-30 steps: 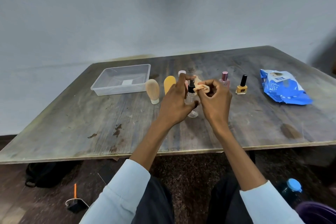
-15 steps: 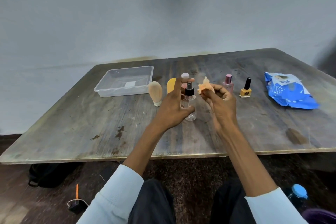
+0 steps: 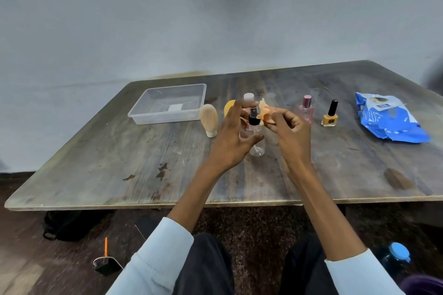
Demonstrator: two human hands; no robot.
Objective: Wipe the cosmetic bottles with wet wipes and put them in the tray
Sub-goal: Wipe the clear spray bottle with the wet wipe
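My left hand (image 3: 231, 137) grips a clear spray bottle (image 3: 257, 143) with a black nozzle, lifted above the middle of the table. My right hand (image 3: 291, 132) pinches a crumpled orange-stained wet wipe (image 3: 264, 112) against the bottle's nozzle. A clear plastic tray (image 3: 167, 117) stands at the back left with no bottles in it. On the table stand a beige bottle (image 3: 209, 119), a yellow bottle (image 3: 229, 107) partly behind my left hand, a white-capped bottle (image 3: 248, 97), a pink perfume bottle (image 3: 306, 109) and a yellow nail polish bottle (image 3: 330, 115).
A blue pack of wet wipes (image 3: 389, 120) lies at the right of the wooden table (image 3: 119, 163). On the floor are a black bag (image 3: 69, 224), a small black item with an orange stick (image 3: 105, 261) and a blue-capped bottle (image 3: 396, 255).
My right hand drew the wipe away from the nozzle, then brought it back against it. The left hand has kept hold of the spray bottle throughout.
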